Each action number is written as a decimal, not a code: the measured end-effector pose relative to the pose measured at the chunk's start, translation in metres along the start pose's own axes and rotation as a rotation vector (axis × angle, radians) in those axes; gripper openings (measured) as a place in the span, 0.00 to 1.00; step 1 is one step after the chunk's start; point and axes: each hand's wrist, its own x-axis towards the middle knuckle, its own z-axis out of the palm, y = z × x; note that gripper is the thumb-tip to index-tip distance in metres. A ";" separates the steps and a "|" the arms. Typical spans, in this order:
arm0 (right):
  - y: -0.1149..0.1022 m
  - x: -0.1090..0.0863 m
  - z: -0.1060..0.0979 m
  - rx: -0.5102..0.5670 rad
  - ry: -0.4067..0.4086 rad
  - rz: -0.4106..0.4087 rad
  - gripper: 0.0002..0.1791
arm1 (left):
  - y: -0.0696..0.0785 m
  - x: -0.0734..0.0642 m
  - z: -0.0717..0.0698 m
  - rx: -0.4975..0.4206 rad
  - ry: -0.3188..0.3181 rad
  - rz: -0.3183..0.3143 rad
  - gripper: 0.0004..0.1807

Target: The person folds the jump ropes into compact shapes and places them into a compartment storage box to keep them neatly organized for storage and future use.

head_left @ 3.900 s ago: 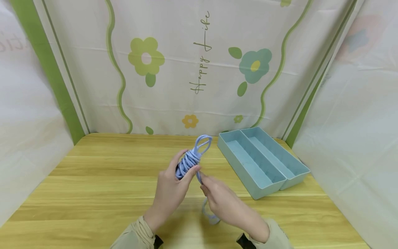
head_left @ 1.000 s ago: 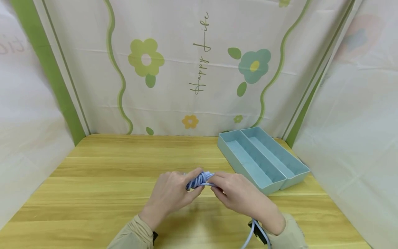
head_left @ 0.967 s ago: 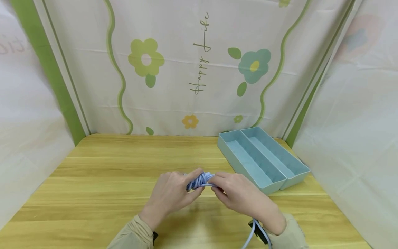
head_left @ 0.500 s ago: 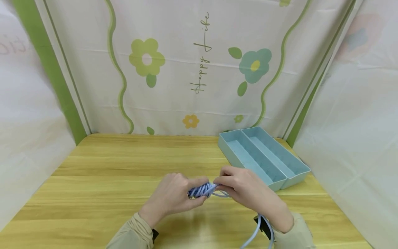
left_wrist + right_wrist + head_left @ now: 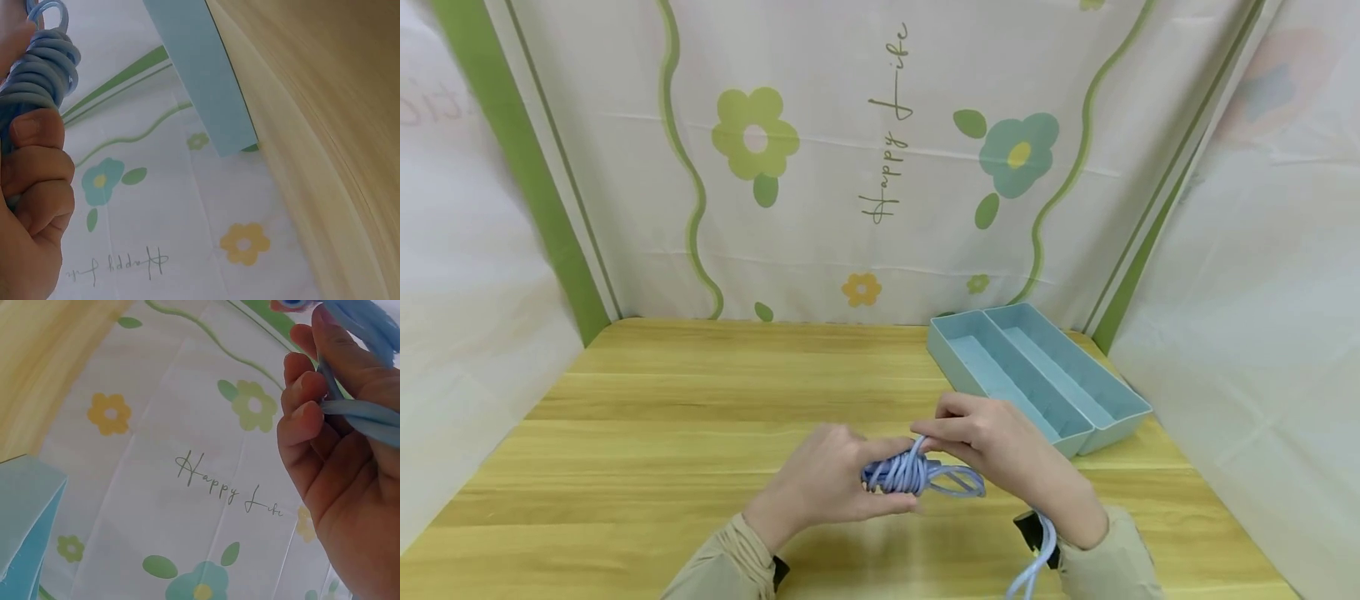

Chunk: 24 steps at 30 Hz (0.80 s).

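Note:
A light blue cord point(image 5: 904, 475) is wound in tight turns into a bundle, with a loop sticking out at its right end. My left hand point(image 5: 820, 479) grips the bundle between thumb and fingers; in the left wrist view its fingers curl round the coils point(image 5: 47, 72). My right hand point(image 5: 1000, 437) pinches a strand at the top of the coils. Across the right palm runs more of the cord point(image 5: 365, 417) in the right wrist view, and its slack hangs down by the right wrist. What lies inside the bundle is hidden.
Two long pale blue open bins point(image 5: 962, 354) stand side by side at the back right of the wooden table point(image 5: 700, 400), close behind my right hand. A printed cloth point(image 5: 820, 208) hangs at the back, with further cloth on both sides.
The bundle has come lower and turned sideways from its tilted pose. My right hand has shifted from below the coils to above them, drawing the strand up, and the end loop shows again.

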 end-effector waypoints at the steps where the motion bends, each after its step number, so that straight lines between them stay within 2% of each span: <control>1: 0.001 0.000 0.000 0.007 0.000 -0.004 0.11 | 0.000 0.000 0.000 0.014 0.012 0.001 0.27; 5: 0.003 0.000 0.001 0.053 -0.031 0.010 0.14 | 0.000 -0.001 0.001 0.084 0.053 0.010 0.32; 12: 0.006 -0.001 0.002 0.189 -0.143 0.092 0.17 | 0.001 0.000 0.000 0.138 0.062 0.021 0.36; 19: 0.013 -0.002 0.004 0.320 -0.119 0.115 0.18 | 0.002 0.003 -0.002 0.048 0.159 0.087 0.42; 21: 0.014 -0.002 0.005 0.356 -0.120 0.128 0.17 | 0.002 0.003 -0.003 0.021 0.176 0.110 0.41; 24: 0.016 -0.002 0.007 0.403 -0.117 0.140 0.17 | 0.003 0.005 -0.004 -0.071 0.201 0.137 0.37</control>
